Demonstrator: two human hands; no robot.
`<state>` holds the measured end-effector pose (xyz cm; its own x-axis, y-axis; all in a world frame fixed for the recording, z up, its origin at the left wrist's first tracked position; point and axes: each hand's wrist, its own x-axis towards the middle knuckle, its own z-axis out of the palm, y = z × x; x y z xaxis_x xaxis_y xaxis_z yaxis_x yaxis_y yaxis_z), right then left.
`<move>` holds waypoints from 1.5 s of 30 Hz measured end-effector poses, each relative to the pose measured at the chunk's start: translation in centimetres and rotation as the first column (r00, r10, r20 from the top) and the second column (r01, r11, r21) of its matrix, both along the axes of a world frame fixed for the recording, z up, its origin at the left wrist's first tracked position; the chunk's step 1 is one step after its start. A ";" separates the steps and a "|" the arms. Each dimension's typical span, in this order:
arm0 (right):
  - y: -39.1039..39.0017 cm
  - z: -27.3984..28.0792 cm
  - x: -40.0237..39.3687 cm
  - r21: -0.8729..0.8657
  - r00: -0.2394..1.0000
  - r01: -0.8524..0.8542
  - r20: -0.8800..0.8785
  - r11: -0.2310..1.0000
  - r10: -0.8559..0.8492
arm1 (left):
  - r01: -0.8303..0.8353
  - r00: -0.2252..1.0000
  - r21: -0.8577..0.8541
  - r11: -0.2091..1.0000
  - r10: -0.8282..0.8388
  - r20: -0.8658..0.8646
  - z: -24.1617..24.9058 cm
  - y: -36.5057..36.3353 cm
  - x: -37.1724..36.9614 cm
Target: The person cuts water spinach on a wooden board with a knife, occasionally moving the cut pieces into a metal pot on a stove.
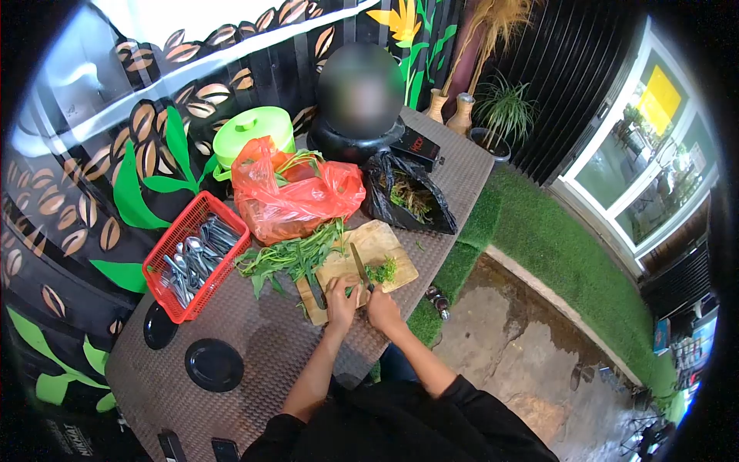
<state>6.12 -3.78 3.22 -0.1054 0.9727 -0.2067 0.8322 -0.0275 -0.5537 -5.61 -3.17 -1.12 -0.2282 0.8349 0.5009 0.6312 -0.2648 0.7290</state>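
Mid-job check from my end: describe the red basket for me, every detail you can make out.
The red basket is rectangular, open-topped and plastic-looking, with perforated sides. It sits upright on the brown textured table, holding a loose pile of shiny, metal-looking cutlery, spoons among it. One corner overlaps a black plate in view; whether they touch is unclear. Neither the left hand nor the right hand touches it.

Partial lettering on a box and a dark panel
Red letters on the black box (pixel 416 146) at the table's far end include what looks like "OO"; the full word is unclear. White lettering on the dark panel (pixel 71 437) at lower left is tilted and too small to read surely.
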 end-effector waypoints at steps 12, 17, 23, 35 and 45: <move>-1.8 -0.7 -0.9 -0.030 0.997 0.022 0.077 0.999 -0.019 | 0.050 0.979 -0.180 0.982 -0.012 0.203 0.4 -0.5 0.4; 0.4 -0.9 -0.3 0.004 0.999 -0.034 0.042 0.999 0.034 | 0.035 0.972 -0.170 0.985 0.006 0.233 0.3 -0.6 0.4; -0.3 -0.6 -0.8 -0.009 0.998 0.036 0.048 0.999 -0.035 | 0.023 0.988 -0.151 0.988 0.001 0.156 0.7 -0.4 0.1; -0.1 -1.0 -0.7 0.031 0.999 -0.013 0.041 0.999 0.012 | -0.014 0.997 -0.030 0.999 0.011 -0.079 1.0 -0.9 0.0; 0.1 -0.7 -0.3 0.021 0.998 -0.062 0.001 0.998 0.062 | 0.004 0.999 -0.084 0.996 -0.006 -0.035 1.5 -1.3 -0.2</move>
